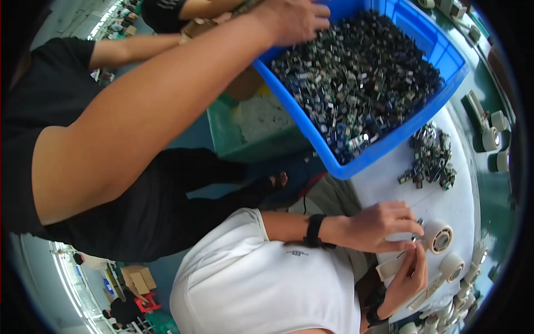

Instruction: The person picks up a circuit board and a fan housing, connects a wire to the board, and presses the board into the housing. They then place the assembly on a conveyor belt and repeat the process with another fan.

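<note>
My left hand (381, 225), with a black watch at the wrist, is over the white table top (381, 178), its fingers bent and pinched. Close below it, my right hand (409, 275) meets its fingertips; that wrist has a black band. A small metallic electronic part (414, 236) shows between the fingertips of both hands, its exact kind too small to make out. Right beside them stands a white round roll (439, 238) with a ringed centre. A loose pile of small electronic parts (431, 156) lies on the table beyond my left hand.
A blue bin (328, 161) full of small electronic parts overhangs the table. A co-worker in black reaches over with a hand (295, 22) at its rim; another person's arm is behind. A green bin (225, 131) stands lower. Further white rolls (453, 267) line the table.
</note>
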The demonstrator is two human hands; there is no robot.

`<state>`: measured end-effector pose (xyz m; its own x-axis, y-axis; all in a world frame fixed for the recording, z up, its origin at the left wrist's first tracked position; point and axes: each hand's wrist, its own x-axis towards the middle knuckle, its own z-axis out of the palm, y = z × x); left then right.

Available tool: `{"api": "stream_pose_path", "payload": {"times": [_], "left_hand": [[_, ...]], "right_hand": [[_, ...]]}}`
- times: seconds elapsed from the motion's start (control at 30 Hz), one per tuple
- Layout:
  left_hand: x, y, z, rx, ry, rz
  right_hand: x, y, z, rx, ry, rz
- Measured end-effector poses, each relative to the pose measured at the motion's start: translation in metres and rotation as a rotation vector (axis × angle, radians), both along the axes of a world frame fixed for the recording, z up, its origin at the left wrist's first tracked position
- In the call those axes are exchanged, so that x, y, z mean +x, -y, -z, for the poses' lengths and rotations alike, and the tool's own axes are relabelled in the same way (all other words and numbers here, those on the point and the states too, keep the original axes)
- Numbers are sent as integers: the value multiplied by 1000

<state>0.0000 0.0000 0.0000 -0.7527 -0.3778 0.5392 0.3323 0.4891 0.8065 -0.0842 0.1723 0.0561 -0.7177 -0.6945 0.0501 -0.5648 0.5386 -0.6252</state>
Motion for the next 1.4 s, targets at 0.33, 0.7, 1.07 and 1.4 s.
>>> {"api": "stream_pose_path", "payload": {"times": [0.33,0.7,1.07,1.4], "left_hand": [[0,-9,-25,516,148,240],[10,15,-30,425,282,342],[2,2,-10,659,213,281],[-5,9,-22,427,340,209]], "right_hand": [[3,4,8,-178,-64,29],[8,23,17,-368,-46,158],[2,-4,8,-300,-36,122],[-3,11,17,-269,-113,62]]}}
